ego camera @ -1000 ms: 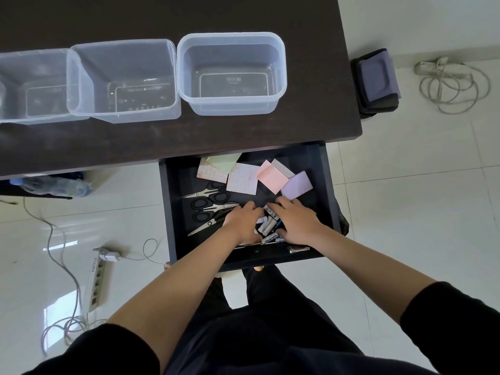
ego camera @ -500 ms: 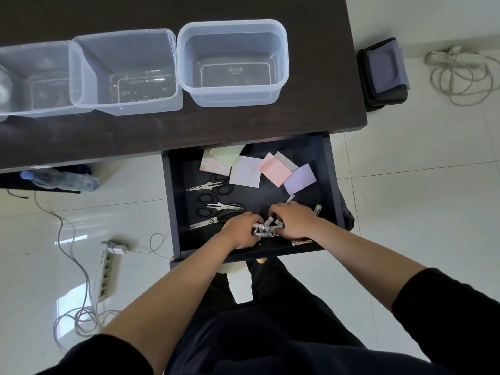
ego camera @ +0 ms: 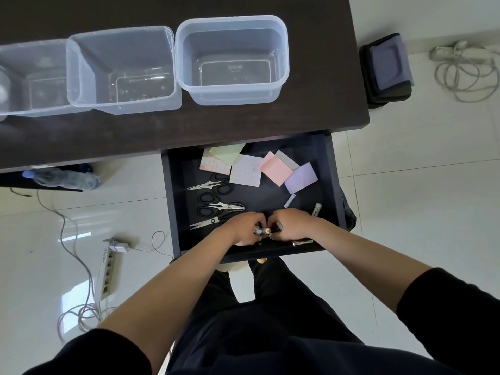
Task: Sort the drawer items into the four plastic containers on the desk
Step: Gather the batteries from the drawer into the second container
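The dark drawer (ego camera: 330, 185) is pulled out under the desk. Inside it, my left hand (ego camera: 242, 230) and my right hand (ego camera: 292, 226) are curled together around a bunch of batteries (ego camera: 263, 231) near the front edge. Loose batteries lie at the right: one (ego camera: 289, 200), another (ego camera: 316, 209), and a third (ego camera: 302, 242) by my right wrist. Three pairs of scissors (ego camera: 220, 207) lie at the left. Coloured sticky notes (ego camera: 276, 169) sit at the back. Clear empty containers stand on the desk: right (ego camera: 232, 23), middle (ego camera: 121, 33), left (ego camera: 35, 47).
The dark desk (ego camera: 324, 104) ends at the right, with a black pouch (ego camera: 387, 69) and a coiled cable (ego camera: 460, 71) on the tiled floor beyond. A water bottle (ego camera: 62, 178) and a power strip (ego camera: 108, 269) with cables lie left of the drawer.
Both hands drew toward the drawer's front and closed together, gathering the batteries into a bunch. A few batteries were left behind at the right.
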`<state>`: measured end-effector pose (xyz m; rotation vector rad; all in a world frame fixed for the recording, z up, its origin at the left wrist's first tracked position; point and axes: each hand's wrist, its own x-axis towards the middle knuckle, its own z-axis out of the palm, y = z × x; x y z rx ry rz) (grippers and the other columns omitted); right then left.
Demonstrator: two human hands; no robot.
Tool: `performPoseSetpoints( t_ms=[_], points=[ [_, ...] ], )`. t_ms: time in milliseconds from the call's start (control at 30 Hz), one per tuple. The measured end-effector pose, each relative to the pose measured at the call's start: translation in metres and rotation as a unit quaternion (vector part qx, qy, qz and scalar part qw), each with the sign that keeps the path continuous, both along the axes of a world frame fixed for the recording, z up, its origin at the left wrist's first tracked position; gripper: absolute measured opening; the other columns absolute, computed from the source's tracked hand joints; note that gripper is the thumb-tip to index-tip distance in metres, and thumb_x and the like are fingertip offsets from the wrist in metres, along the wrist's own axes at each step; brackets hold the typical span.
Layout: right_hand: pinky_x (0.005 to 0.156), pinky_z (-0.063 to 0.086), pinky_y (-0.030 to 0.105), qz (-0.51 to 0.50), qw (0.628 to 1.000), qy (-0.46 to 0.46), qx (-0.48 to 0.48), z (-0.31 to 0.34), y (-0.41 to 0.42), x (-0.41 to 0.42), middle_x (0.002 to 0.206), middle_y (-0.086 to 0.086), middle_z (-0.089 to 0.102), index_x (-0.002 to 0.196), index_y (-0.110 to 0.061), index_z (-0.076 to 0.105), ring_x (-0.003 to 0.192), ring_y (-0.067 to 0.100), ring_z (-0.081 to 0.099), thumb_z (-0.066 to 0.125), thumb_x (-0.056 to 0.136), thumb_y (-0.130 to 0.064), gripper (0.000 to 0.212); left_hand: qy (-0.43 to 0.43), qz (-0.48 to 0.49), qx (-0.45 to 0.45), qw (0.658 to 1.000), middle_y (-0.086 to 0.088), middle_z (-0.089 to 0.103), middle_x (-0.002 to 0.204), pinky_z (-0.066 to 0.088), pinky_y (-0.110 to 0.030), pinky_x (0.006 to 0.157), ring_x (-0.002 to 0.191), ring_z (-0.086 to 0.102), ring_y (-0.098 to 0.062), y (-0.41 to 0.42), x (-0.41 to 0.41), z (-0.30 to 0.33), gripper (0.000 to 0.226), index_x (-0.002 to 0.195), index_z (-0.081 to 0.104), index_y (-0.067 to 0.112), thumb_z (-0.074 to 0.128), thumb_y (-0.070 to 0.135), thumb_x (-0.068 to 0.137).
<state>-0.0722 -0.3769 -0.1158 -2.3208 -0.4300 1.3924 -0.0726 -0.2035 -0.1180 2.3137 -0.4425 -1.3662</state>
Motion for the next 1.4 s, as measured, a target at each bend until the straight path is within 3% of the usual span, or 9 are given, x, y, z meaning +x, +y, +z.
performPoseSetpoints(
  t_ms=[200, 367, 500, 633, 700, 867, 1000, 1167, 1400],
  points=[
    [0.076, 0.045, 0.031, -0.021, 0.998, 0.065, 0.017, -0.004, 0.001, 0.003, 0.1, -0.001, 0.062, 0.103, -0.022, 0.065, 0.09, 0.017, 0.057, 0.065, 0.084, -0.035, 0.023, 0.038, 0.009, 0.008, 0.999, 0.006, 0.061, 0.093, 0.043, -0.027, 0.075, 0.089, 0.057, -0.019, -0.003, 0.002, 0.004, 0.014, 0.092, 0.059, 0.024, 0.066, 0.02, 0.081],
    [0.062, 0.036, 0.021, -0.036, 0.993, 0.108, 0.022, -0.006, 0.005, 0.004, 0.084, -0.009, 0.057, 0.113, -0.018, 0.064, 0.081, 0.015, 0.053, 0.062, 0.087, -0.029, 0.028, 0.059, 0.033, 0.0, 0.998, -0.002, 0.063, 0.107, 0.04, -0.024, 0.074, 0.089, 0.054, -0.018, 0.004, 0.002, 0.005, 0.018, 0.101, 0.061, 0.02, 0.067, 0.021, 0.084],
    [0.054, 0.03, 0.019, -0.026, 0.995, 0.098, 0.021, -0.002, 0.006, 0.004, 0.071, -0.014, 0.045, 0.116, -0.018, 0.061, 0.063, 0.005, 0.045, 0.059, 0.089, -0.023, 0.028, 0.078, 0.082, -0.004, 0.994, 0.001, 0.061, 0.097, 0.041, -0.023, 0.073, 0.085, 0.053, -0.014, 0.013, 0.001, 0.004, 0.017, 0.097, 0.064, 0.018, 0.071, 0.017, 0.081],
    [0.057, 0.034, 0.02, -0.038, 0.992, 0.123, 0.005, -0.002, 0.005, 0.007, 0.076, -0.012, 0.046, 0.114, -0.021, 0.059, 0.066, 0.005, 0.044, 0.063, 0.087, -0.027, 0.028, 0.102, 0.108, -0.02, 0.989, 0.004, 0.059, 0.085, 0.045, -0.025, 0.07, 0.073, 0.053, -0.012, 0.017, 0.001, 0.004, 0.012, 0.085, 0.063, 0.021, 0.073, 0.017, 0.08],
    [0.066, 0.041, 0.023, -0.039, 0.99, 0.137, 0.004, -0.002, 0.006, 0.008, 0.083, -0.011, 0.052, 0.111, -0.025, 0.06, 0.075, 0.009, 0.051, 0.065, 0.086, -0.027, 0.025, 0.114, 0.117, -0.026, 0.986, 0.002, 0.06, 0.081, 0.047, -0.027, 0.068, 0.067, 0.054, -0.013, 0.018, 0.001, 0.005, 0.015, 0.077, 0.06, 0.024, 0.073, 0.017, 0.079],
    [0.081, 0.052, 0.034, 0.006, 0.984, 0.175, -0.017, -0.001, 0.014, 0.013, 0.099, -0.001, 0.061, 0.118, -0.031, 0.058, 0.088, 0.02, 0.061, 0.06, 0.087, -0.035, 0.031, 0.136, 0.106, -0.024, 0.985, -0.002, 0.062, 0.084, 0.046, -0.023, 0.066, 0.07, 0.055, -0.015, 0.022, 0.006, 0.013, 0.013, 0.082, 0.062, 0.021, 0.071, 0.013, 0.079],
    [0.066, 0.049, 0.031, -0.005, 0.98, 0.195, -0.02, 0.001, 0.014, 0.016, 0.092, 0.006, 0.062, 0.111, -0.026, 0.06, 0.068, 0.014, 0.056, 0.061, 0.09, -0.031, 0.022, 0.144, 0.131, -0.034, 0.98, -0.006, 0.061, 0.082, 0.045, -0.02, 0.059, 0.07, 0.055, -0.019, 0.024, 0.005, 0.016, 0.022, 0.072, 0.059, 0.025, 0.071, 0.008, 0.078],
    [0.058, 0.045, 0.024, -0.021, 0.978, 0.208, -0.026, 0.004, 0.011, 0.018, 0.08, -0.003, 0.056, 0.103, -0.024, 0.062, 0.069, 0.01, 0.053, 0.063, 0.089, -0.027, 0.014, 0.13, 0.16, -0.042, 0.978, -0.007, 0.063, 0.082, 0.046, -0.023, 0.063, 0.069, 0.056, -0.018, 0.029, 0.002, 0.018, 0.021, 0.071, 0.061, 0.026, 0.074, 0.009, 0.075],
    [0.049, 0.044, 0.022, -0.077, 0.982, 0.172, -0.016, 0.01, 0.01, 0.015, 0.075, -0.001, 0.057, 0.101, -0.017, 0.068, 0.062, 0.011, 0.053, 0.067, 0.086, -0.022, 0.015, 0.127, 0.195, -0.053, 0.971, -0.001, 0.061, 0.075, 0.045, -0.021, 0.06, 0.063, 0.054, -0.013, 0.035, -0.003, 0.022, 0.02, 0.073, 0.063, 0.023, 0.075, 0.008, 0.073]
  ],
)
